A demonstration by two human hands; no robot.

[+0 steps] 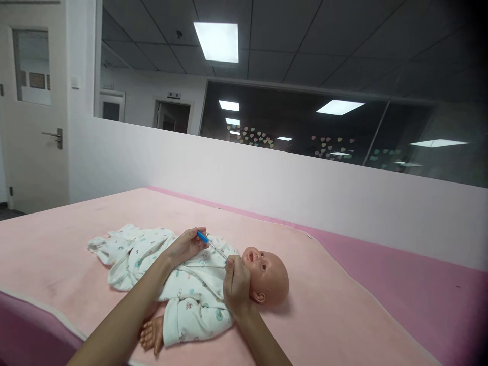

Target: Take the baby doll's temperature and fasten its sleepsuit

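A baby doll (269,274) lies on its back, head to the right, dressed in a white patterned outfit (198,317). Above its chest, my left hand (186,246) holds the blue end of a thin thermometer-like stick (203,237) between its fingers. The stick's clear shaft slants down to the right, toward my right hand (237,282). That hand is closed beside the doll's chin, its fingers curled at the far end of the shaft. Whether the fingertips grip the tip is hidden. One doll hand (152,335) sticks out of its sleeve near the front edge.
A pale pink blanket (324,315) covers the bed-like surface, with a darker pink cover (430,284) showing at the right. Behind stands a white wall (305,188) below a long window. A door (38,152) is at the far left.
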